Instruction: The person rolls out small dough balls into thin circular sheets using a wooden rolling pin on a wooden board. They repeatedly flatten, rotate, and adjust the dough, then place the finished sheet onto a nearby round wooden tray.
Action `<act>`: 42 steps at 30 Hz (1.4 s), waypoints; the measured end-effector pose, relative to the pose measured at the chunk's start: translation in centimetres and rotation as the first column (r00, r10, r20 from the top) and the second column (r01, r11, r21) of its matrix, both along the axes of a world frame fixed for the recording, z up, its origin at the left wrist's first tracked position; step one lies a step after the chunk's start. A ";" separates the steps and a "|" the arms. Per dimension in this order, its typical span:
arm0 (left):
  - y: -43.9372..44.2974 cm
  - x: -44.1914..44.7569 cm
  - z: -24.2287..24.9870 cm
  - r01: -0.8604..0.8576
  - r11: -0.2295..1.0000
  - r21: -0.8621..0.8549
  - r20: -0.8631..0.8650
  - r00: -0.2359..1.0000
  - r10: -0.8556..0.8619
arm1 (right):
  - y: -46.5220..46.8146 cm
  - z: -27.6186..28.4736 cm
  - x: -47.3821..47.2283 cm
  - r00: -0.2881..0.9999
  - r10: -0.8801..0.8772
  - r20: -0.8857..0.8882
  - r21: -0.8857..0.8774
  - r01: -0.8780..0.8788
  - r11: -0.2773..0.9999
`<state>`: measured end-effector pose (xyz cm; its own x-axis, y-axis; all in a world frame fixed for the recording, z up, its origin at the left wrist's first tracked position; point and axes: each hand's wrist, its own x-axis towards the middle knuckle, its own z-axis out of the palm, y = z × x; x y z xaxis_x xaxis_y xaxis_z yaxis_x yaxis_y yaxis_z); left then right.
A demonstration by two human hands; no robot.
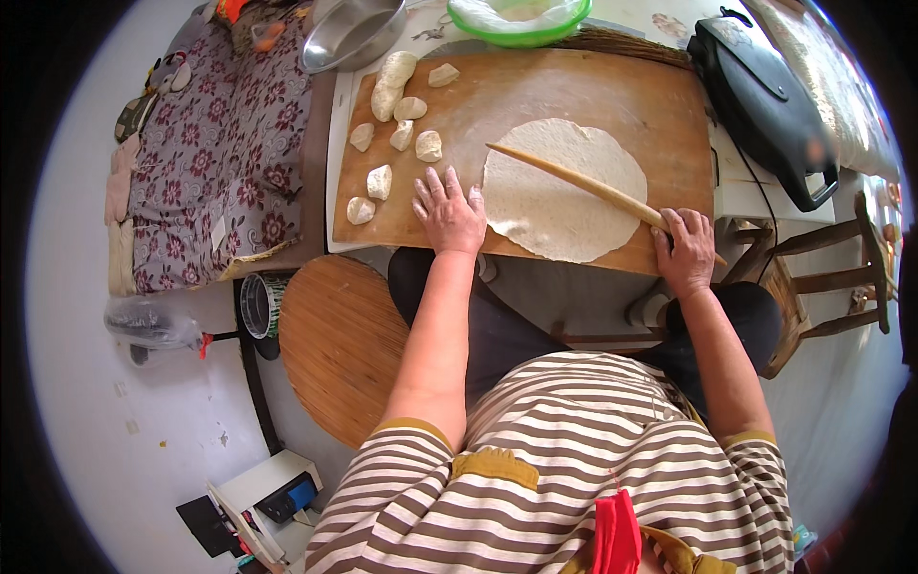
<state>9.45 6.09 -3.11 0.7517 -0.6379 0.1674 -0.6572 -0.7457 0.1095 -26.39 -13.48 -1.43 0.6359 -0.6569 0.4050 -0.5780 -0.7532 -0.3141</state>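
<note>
A wide, thin sheet of dough (pixel 545 194) lies on a floured wooden board (pixel 631 82). Across it, slanting down to the right, rests a tapered wooden rolling pin (pixel 581 178). My right hand (pixel 685 240) grips the pin near its lower right end, at the board's front edge. My left hand (pixel 452 215) lies palm down on the board with fingers spread, just left of the sheet, holding nothing. Beyond its fingertips are several small dough pieces (pixel 428 146) and a longer, lumpy dough roll (pixel 391 85).
Behind the board stand a steel basin (pixel 355 36), a green bowl with a plastic liner (pixel 520 32) and a straw brush (pixel 631 46). A black electric appliance (pixel 760 100) with a cord is at right. A round wooden surface (pixel 344 344) and a wooden chair (pixel 825 280) flank my legs.
</note>
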 end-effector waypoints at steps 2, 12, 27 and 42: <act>-0.1 0.0 -0.1 0.009 1.000 -0.003 -0.018 1.000 -0.009 | 0.0 -0.1 -0.1 1.000 -0.006 -0.003 -0.002 0.006 1.000; -0.1 0.1 -0.1 0.002 1.000 0.008 -0.012 1.000 -0.002 | 0.0 -0.2 -0.1 1.000 -0.009 -0.007 -0.011 0.009 1.000; -0.5 0.3 1.1 0.006 0.995 0.102 -0.016 1.000 -0.004 | 0.3 0.7 0.2 1.000 -0.003 0.014 0.000 0.003 1.000; -5.4 -9.5 15.2 0.693 0.705 -0.149 0.102 0.720 -0.686 | 0.1 0.1 -0.2 1.000 -0.029 0.010 0.015 0.029 0.999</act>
